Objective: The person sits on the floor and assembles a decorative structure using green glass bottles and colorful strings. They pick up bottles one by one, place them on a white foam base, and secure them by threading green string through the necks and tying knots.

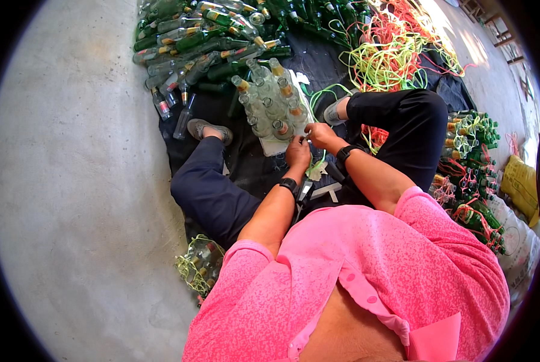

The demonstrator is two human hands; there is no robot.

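Note:
Between my legs a cluster of clear glass bottles (268,107) stands upright on a white board (272,146). My left hand (298,153) and my right hand (322,136) meet just at the near right corner of this cluster. Both are closed, fingertips almost touching. Something small and dark shows between them, too small to name. A pale green plastic strap (325,90) runs from the heap behind toward the bottles' right side. Below my hands lies a crumpled pale green scrap (316,171).
Many green and clear bottles (203,42) lie piled at the back left on a black sheet (246,172). A tangle of yellow-green and red straps (390,51) fills the back right. Tied bottle bundles (472,175) stand at right, near a yellow sack (521,190). Another bundle (202,265) sits at lower left.

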